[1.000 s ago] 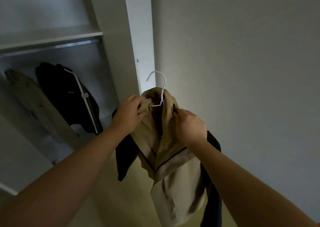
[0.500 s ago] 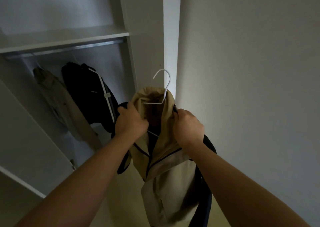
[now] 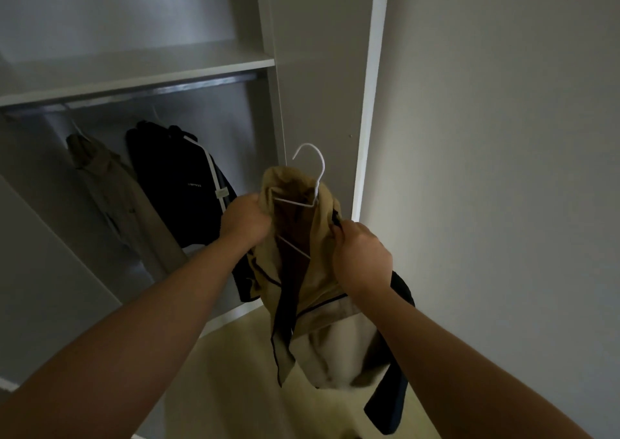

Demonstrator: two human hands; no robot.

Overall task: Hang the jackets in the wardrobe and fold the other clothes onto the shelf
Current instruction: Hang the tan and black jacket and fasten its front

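Holding tan jacket (image 3: 335, 348) on white hanger (image 3: 322, 170) before wardrobe (image 3: 370, 103); left hand (image 3: 245, 220) and right hand (image 3: 362, 257) each in clamped grip on its collar. Black jacket (image 3: 174, 183) hangs from rail (image 3: 161, 91).

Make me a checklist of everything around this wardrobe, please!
surface: white shelf above a metal rail.
job's things: tan jacket over a white hanger, held outside the wardrobe; black jacket and beige coat hang below the rail.
clutter: nothing seen.
grips: left hand grips the tan jacket's collar; right hand pinches its other side.
cables: nothing seen.
surroundings: plain wall on the right, pale floor below.
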